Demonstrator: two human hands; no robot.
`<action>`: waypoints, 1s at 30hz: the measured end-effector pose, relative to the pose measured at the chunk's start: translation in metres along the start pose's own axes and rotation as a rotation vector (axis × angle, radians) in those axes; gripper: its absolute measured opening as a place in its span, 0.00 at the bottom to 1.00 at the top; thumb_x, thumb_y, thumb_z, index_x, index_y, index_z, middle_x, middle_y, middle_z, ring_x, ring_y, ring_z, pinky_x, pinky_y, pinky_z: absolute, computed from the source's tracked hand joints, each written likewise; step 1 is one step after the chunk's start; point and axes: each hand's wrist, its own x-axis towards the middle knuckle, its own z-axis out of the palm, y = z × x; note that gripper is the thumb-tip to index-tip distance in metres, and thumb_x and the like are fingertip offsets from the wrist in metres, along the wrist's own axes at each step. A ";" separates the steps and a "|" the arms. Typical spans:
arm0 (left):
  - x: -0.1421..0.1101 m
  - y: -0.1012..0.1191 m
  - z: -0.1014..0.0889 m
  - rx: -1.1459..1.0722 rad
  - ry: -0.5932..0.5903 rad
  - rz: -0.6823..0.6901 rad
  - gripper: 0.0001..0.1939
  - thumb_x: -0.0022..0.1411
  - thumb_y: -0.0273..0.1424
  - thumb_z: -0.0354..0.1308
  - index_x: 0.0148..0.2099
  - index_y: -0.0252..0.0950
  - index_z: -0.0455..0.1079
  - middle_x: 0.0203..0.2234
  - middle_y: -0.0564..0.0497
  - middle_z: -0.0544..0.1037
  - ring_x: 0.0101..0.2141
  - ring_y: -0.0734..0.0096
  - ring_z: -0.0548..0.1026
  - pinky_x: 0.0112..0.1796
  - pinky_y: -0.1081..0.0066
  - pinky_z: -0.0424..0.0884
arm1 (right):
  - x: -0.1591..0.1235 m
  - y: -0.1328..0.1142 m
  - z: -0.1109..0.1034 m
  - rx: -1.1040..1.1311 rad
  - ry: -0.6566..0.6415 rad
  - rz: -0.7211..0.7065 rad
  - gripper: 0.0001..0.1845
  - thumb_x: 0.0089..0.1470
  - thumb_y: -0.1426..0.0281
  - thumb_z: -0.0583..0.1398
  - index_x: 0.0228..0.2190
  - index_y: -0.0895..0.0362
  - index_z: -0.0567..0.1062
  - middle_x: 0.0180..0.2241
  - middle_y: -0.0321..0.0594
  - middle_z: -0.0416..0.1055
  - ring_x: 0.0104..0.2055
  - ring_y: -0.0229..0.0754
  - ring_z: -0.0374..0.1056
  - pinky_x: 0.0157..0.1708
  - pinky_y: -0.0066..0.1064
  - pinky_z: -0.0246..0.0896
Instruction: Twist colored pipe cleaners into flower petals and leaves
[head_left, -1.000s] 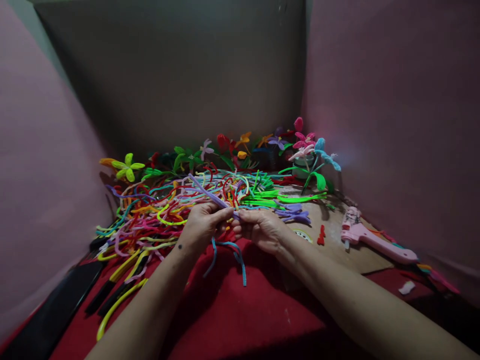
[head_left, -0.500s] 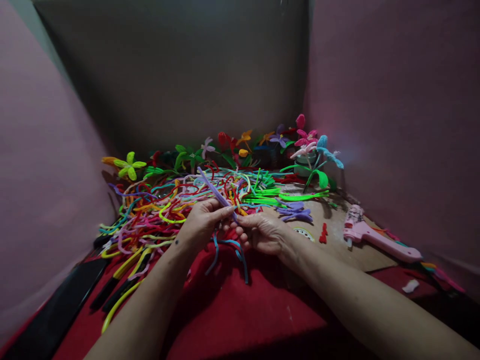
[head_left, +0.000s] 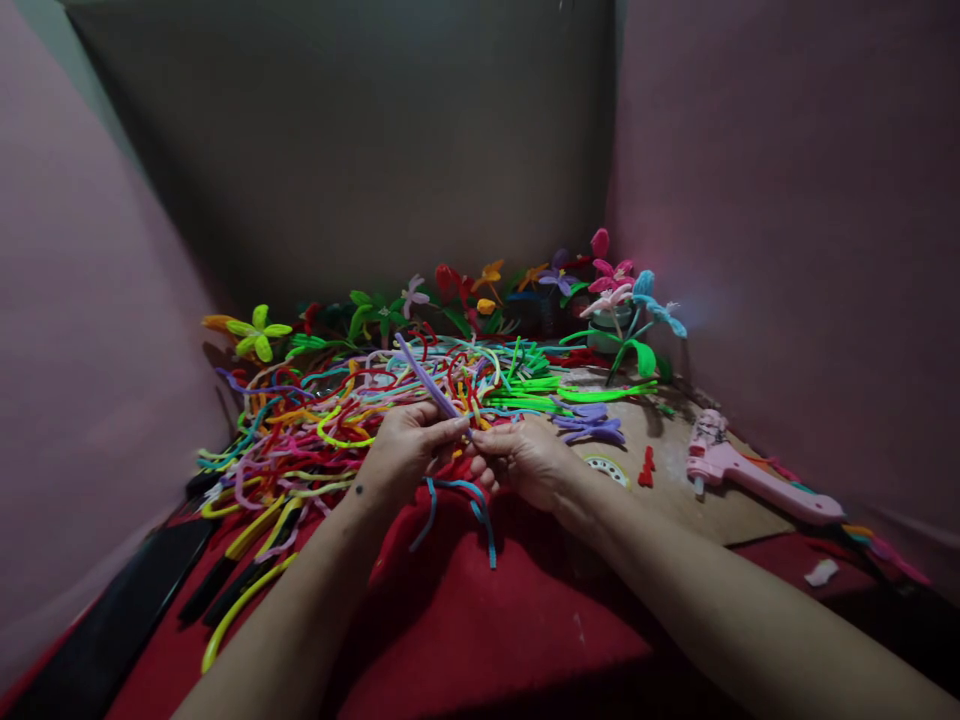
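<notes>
My left hand (head_left: 409, 447) and my right hand (head_left: 525, 460) meet at the middle of the view, fingertips pinched together on a purple pipe cleaner (head_left: 424, 377) that sticks up and back to the left. A blue pipe cleaner (head_left: 472, 505) dangles in loops below both hands over the red cloth (head_left: 487, 620). Just behind the hands lies a big heap of pipe cleaners (head_left: 322, 420) in many colours.
Finished pipe-cleaner flowers (head_left: 615, 285) stand in a row along the back wall, a yellow-green one (head_left: 257, 333) at the left. A purple flower (head_left: 589, 423), a pink glue gun (head_left: 750, 475) and small red bits (head_left: 645, 468) lie on the brown board (head_left: 720, 510) at right. Walls close in on both sides.
The purple pipe cleaner tilted more upright between the first frame and now. My right hand dipped slightly, then rose back against the left hand.
</notes>
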 end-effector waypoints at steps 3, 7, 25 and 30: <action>0.002 -0.003 -0.003 0.001 0.018 -0.032 0.12 0.45 0.34 0.62 0.21 0.31 0.66 0.08 0.58 0.62 0.10 0.84 0.55 0.13 0.78 0.46 | -0.002 -0.001 0.001 -0.122 0.046 -0.159 0.10 0.44 0.67 0.60 0.24 0.64 0.73 0.20 0.39 0.70 0.18 0.33 0.63 0.23 0.27 0.58; 0.005 -0.011 -0.004 0.000 -0.002 -0.053 0.11 0.45 0.33 0.62 0.21 0.31 0.66 0.08 0.58 0.62 0.10 0.84 0.55 0.13 0.79 0.47 | -0.001 0.001 0.000 -0.280 0.111 -0.278 0.09 0.38 0.69 0.63 0.20 0.63 0.74 0.18 0.37 0.68 0.17 0.31 0.60 0.21 0.26 0.55; 0.006 -0.018 0.003 -0.220 -0.061 -0.045 0.11 0.47 0.36 0.62 0.27 0.33 0.67 0.11 0.58 0.64 0.12 0.85 0.58 0.14 0.81 0.51 | 0.000 0.002 0.000 -0.235 0.101 -0.281 0.06 0.38 0.71 0.62 0.18 0.63 0.75 0.14 0.35 0.65 0.16 0.31 0.56 0.21 0.27 0.51; 0.007 -0.019 0.003 -0.224 -0.080 -0.029 0.11 0.46 0.36 0.62 0.27 0.32 0.67 0.11 0.58 0.63 0.12 0.84 0.57 0.15 0.80 0.50 | 0.001 0.002 0.001 -0.211 0.119 -0.251 0.05 0.36 0.71 0.62 0.18 0.62 0.75 0.14 0.35 0.65 0.16 0.31 0.56 0.22 0.28 0.51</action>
